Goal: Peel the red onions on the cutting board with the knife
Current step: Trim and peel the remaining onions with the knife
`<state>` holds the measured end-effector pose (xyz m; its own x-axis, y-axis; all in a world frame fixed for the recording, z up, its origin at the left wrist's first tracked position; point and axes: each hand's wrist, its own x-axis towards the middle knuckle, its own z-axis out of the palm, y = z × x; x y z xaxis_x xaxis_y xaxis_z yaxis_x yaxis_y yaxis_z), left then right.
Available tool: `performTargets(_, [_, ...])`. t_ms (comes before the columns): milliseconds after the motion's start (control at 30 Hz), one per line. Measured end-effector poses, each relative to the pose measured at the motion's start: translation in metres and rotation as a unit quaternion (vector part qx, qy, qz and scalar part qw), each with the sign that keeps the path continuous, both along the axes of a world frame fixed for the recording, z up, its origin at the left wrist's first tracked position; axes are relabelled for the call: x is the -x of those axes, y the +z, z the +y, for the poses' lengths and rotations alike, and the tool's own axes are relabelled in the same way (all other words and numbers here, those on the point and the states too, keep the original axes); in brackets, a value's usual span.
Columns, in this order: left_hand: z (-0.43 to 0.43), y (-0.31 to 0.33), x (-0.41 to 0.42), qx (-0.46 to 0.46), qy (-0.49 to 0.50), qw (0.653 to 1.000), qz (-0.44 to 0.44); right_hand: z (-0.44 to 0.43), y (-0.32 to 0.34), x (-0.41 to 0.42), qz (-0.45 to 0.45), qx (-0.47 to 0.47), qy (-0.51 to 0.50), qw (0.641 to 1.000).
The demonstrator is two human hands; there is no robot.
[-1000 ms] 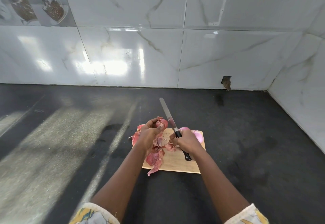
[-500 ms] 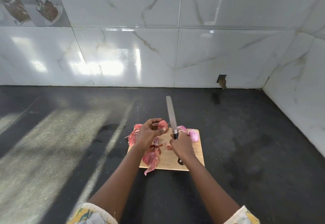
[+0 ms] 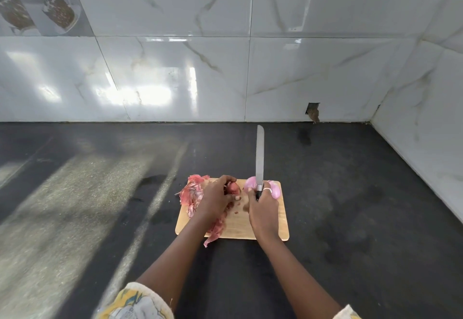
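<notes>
Red onion (image 3: 232,188), skin partly on, is in my L hand (image 3: 215,199). Fingers curl over it from above and only its R-facing side shows past my fingertips. It's low over the cutting board (image 3: 281,221); can't tell if it touches the wood.

My R hand (image 3: 263,212) is just beside the L, a narrow gap btwn them, fist closed tight round the black handle of the knife (image 3: 259,158). The blade points straight away from me, out past the board's far edge and over the counter (image 3: 350,206).

2 peeled onions (image 3: 275,189), pale pink, lie just beyond my R knuckles at the board's far corner, one on each side of the blade's base. The L one is half hidden behind the steel.

Heap of red skins (image 3: 191,192) lies on the outer side of my L hand, spilling off that edge of the board. More skins lie under my L wrist, w/ one strip hanging over the near edge. A few small crumbs sit on the wood btwn the hands.

The board lies flat on the dark counter. Pale streaks of light cross the counter well out to the L of my L hand.

Beyond the knife tip is a wall of white marbled tiles (image 3: 175,68), w/ a small dark hole (image 3: 313,111) at its base, fwd and R of my R hand. A side wall meets it well to the R. Yellow-print sleeves (image 3: 135,303) show at both elbows.
</notes>
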<state>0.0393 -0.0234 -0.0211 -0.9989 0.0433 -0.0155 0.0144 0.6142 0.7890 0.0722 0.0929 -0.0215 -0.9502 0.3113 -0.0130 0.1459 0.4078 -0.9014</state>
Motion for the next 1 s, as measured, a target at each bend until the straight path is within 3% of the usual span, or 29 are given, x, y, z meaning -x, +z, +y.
performTargets(100, [0.001, -0.002, 0.001, 0.005, 0.010, 1.000, 0.009, 0.003, 0.005, -0.005, -0.085, -0.064, 0.064, 0.992])
performTargets(200, [0.002, -0.004, 0.002, 0.029, 0.010, 0.999, 0.031, 0.006, 0.008, -0.012, -0.148, -0.071, 0.113, 0.980])
performTargets(433, [0.005, -0.004, -0.008, 0.019, -0.005, 1.000, 0.022, 0.002, 0.006, -0.020, -0.155, -0.072, 0.163, 0.972])
performTargets(1000, [0.009, -0.004, -0.005, 0.067, -0.007, 0.997, 0.030, -0.002, 0.013, -0.029, -0.161, -0.142, 0.152, 0.965])
